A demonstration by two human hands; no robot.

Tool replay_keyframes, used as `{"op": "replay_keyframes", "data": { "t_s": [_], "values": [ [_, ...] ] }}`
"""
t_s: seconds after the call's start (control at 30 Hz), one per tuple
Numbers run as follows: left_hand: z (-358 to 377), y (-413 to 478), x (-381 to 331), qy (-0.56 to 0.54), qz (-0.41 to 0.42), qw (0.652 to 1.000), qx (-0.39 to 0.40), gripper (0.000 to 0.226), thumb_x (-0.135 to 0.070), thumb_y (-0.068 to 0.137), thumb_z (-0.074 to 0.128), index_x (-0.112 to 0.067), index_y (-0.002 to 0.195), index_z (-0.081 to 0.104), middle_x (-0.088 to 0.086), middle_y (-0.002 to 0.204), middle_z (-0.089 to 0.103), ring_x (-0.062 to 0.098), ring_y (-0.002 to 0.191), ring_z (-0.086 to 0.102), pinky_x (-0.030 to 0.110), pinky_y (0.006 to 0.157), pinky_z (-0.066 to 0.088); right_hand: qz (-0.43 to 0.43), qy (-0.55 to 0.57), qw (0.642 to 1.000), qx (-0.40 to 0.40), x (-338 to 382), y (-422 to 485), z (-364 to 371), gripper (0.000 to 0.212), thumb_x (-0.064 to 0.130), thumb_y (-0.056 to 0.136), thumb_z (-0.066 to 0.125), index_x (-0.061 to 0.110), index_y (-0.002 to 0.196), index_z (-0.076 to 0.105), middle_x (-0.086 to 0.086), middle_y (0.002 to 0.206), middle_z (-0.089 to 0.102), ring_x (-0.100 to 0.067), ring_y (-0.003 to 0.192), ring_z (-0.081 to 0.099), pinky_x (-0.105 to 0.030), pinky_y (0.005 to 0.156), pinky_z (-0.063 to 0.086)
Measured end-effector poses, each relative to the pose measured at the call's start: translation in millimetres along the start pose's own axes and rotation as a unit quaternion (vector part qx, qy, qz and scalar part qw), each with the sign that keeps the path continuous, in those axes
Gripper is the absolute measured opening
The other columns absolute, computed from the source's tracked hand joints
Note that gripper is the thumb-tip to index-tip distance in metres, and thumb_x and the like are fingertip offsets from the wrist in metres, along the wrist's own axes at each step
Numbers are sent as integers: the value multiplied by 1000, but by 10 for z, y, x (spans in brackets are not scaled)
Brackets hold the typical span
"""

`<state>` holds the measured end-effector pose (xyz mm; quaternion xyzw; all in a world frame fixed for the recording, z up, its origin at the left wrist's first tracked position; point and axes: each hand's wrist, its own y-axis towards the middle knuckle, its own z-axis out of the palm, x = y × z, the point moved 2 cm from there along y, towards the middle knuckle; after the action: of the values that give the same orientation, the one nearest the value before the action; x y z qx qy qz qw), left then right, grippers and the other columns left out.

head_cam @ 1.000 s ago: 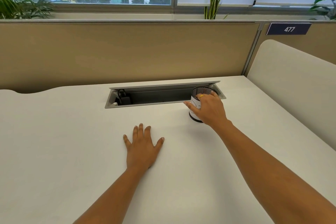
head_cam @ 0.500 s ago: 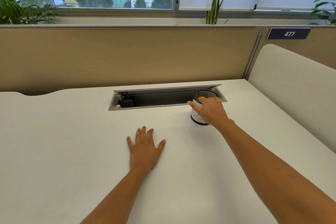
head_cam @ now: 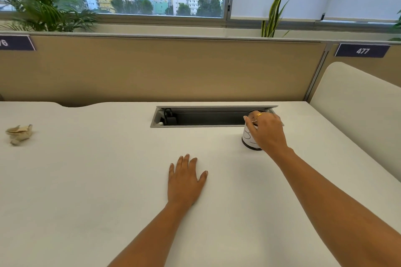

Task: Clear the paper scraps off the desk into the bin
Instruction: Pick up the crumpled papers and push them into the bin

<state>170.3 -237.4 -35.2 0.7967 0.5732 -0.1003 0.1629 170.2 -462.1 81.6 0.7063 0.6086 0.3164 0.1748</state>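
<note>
At the middle right of the frame, the right hand (head_cam: 268,131) is reaching over the small bin (head_cam: 249,141), a dark mesh cup wrapped in a white label with dark pen strokes. Its fingers (head_cam: 252,119) are curling over the bin's rim and gripping it from above, with the thumb pointing left along the top edge, and a gold ring (head_cam: 258,114) is showing on one finger. The bin is standing upright on the white worktop (head_cam: 97,180), touching the front lip of a long grey cable recess (head_cam: 206,118) near its right end. A black plug (head_cam: 169,118) is sitting inside the recess at its left end.

Lower centre, the left hand (head_cam: 185,182) is lying palm down on the worktop, fingers released and slightly spread, holding nothing.

One crumpled paper scrap (head_cam: 19,134), beige and white, is lying on the worktop at the far left edge of the frame, well apart from both hands and from the bin.

Behind the worktop a tan partition (head_cam: 173,67) is running across the frame, carrying a dark plate (head_cam: 362,50) reading 477 at upper right. A palm (head_cam: 43,6) is showing above it at upper left.
</note>
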Motion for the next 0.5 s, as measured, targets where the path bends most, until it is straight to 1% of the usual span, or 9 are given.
{"op": "replay_keyframes", "data": {
  "t_s": [0.07, 0.1, 0.13, 0.2, 0.27, 0.3, 0.4, 0.43, 0.5],
  "values": [
    [-20, -84, 23, 0, 2, 1000, 1, 56, -51, 93, 29, -23, 141, 25, 0, 156, 18, 16, 145, 9, 38, 119, 4, 2, 16, 1000, -12, 150, -153, 2, 26, 25, 90, 59, 2, 95, 70, -19, 80, 72, -34, 77, 66, -43, 83, 50],
    [-33, -130, 35, 0, 3, 1000, 2, 56, -51, 93, 29, -23, 141, 25, 0, 156, 17, 15, 145, 9, 38, 118, 4, 14, 34, 999, 4, 230, -245, 30, 26, 26, 90, 59, 3, 97, 70, -19, 83, 72, -33, 80, 66, -42, 84, 49],
    [-47, -177, 49, 0, 4, 1000, 2, 55, -51, 93, 29, -23, 141, 25, 0, 156, 17, 15, 145, 9, 38, 118, 4, 30, 55, 997, 32, 308, -347, 78, 28, 28, 91, 57, 5, 99, 70, -17, 89, 73, -31, 85, 66, -41, 87, 48],
    [-82, -274, 89, -6, 6, 1000, 6, 55, -50, 93, 30, -24, 141, 26, -1, 156, 17, 14, 144, 9, 37, 118, 4, 60, 83, 988, 118, 453, -575, 211, 32, 32, 93, 52, 8, 107, 68, -11, 106, 72, -25, 98, 64, -38, 94, 46],
    [-137, -392, 160, -17, 6, 1000, 8, 54, -50, 93, 31, -25, 141, 27, -2, 156, 17, 12, 144, 9, 36, 118, 4, 65, 84, 973, 205, 584, -839, 348, 34, 36, 94, 48, 14, 115, 62, -4, 121, 65, -20, 113, 57, -36, 101, 41],
    [-171, -459, 213, -21, 2, 1000, 7, 54, -50, 93, 32, -26, 140, 27, -3, 156, 17, 12, 144, 9, 35, 118, 4, 61, 86, 967, 234, 649, -975, 406, 34, 37, 95, 47, 16, 118, 59, -2, 126, 61, -19, 119, 52, -35, 104, 38],
    [-284, -696, 421, -25, -16, 1000, -1, 53, -50, 92, 33, -27, 140, 28, -4, 156, 18, 10, 144, 10, 35, 118, 4, 50, 64, 958, 274, 874, -1323, 509, 39, 38, 96, 42, 19, 129, 48, 1, 143, 43, -18, 136, 34, -41, 114, 21],
    [-327, -792, 502, -25, -22, 999, -4, 53, -50, 92, 33, -28, 140, 28, -4, 156, 18, 10, 144, 10, 35, 118, 4, 51, 54, 957, 279, 963, -1400, 523, 41, 38, 97, 40, 20, 133, 45, 1, 146, 38, -17, 139, 29, -44, 116, 17],
    [-409, -1006, 667, -22, -40, 999, -8, 53, -51, 92, 33, -30, 140, 27, -6, 156, 17, 9, 144, 9, 35, 118, 4, 48, 54, 954, 290, 1158, -1509, 530, 43, 39, 97, 39, 21, 136, 41, 1, 150, 33, -18, 142, 23, -47, 118, 12]
  ]
}}
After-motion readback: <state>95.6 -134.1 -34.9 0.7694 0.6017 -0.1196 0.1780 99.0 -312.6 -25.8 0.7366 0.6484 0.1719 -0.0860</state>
